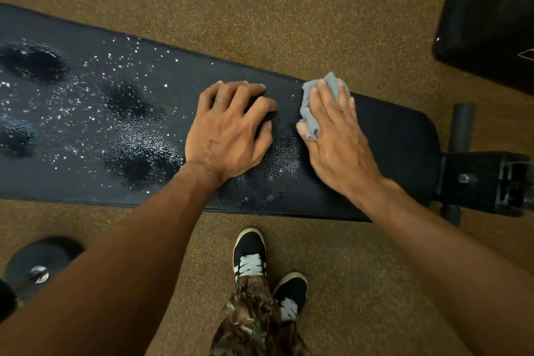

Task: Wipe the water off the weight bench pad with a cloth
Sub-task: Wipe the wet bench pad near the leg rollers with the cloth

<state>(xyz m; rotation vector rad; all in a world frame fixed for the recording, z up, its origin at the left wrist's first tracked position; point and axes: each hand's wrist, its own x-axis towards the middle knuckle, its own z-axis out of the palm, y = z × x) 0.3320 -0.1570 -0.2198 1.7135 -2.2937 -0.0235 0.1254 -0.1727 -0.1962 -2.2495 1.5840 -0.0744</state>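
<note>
Long black textured vinyl weight bench pad (390, 136) runs left to right across speckled brown rubber floor (260, 9); right end looks dry, left and middle carry beaded water droplets (138, 153) in patches and scattered specks. Step in hand, as I judge it: wiping under way from the right end, most of the wet stretch not yet done; next move calls for sweeping leftward through the patch between my hands, then on to the far-left pools. My left hand (231, 130) rests empty on the pad, fingers curled, bracing; my right hand (335, 130) lies flat, fingers spread, pressing the small crumpled grey cloth (310, 113) against the pad near its far edge; cloth bunches out beyond my fingertips.
</note>
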